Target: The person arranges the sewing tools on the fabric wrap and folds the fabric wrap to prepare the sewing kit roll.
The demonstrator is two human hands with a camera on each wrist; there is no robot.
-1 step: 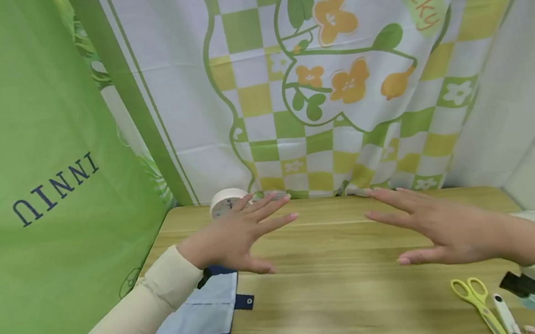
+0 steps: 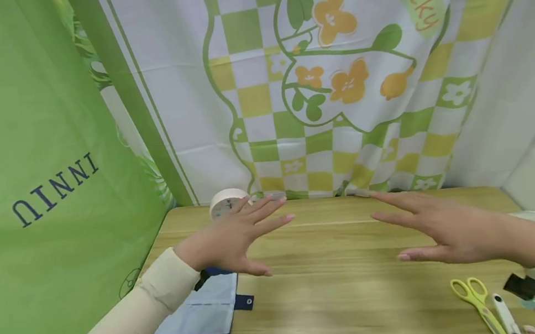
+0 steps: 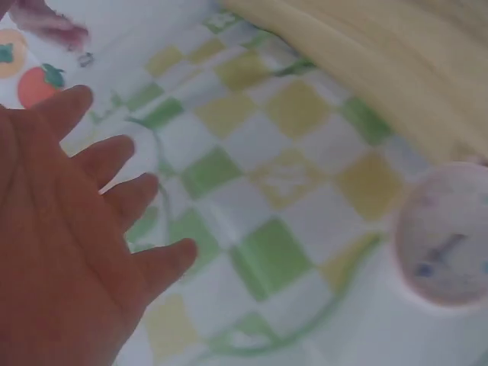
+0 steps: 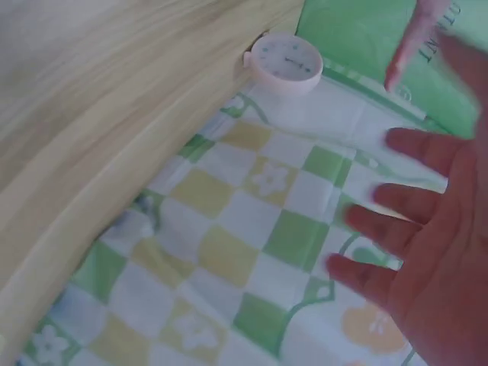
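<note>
My left hand point(image 2: 234, 243) is held above the wooden table point(image 2: 334, 303), fingers straight and spread, holding nothing. Opposite it, my right hand point(image 2: 460, 227) hovers with straight fingers and thumb apart, also holding nothing. Behind the left fingers stands a round white clock point(image 2: 225, 201), partly hidden by them. Below the left wrist lies a flat navy and light-blue fabric case point(image 2: 196, 320) with a snap tab, partly covered by the sleeve. Both wrist views show bare palms, the left palm point(image 3: 61, 252) and the right palm point(image 4: 442, 282), touching nothing.
Yellow scissors point(image 2: 478, 300) and a white tool with a black button point(image 2: 506, 316) lie at the table's front right. A white round object point(image 2: 529, 216) is partly behind the right wrist. A checkered curtain point(image 2: 290, 147) hangs behind, a green one point(image 2: 58, 259) at left.
My hands have drifted slightly apart, the left a little to the left and the right a little to the right. The things on the table have not moved.
</note>
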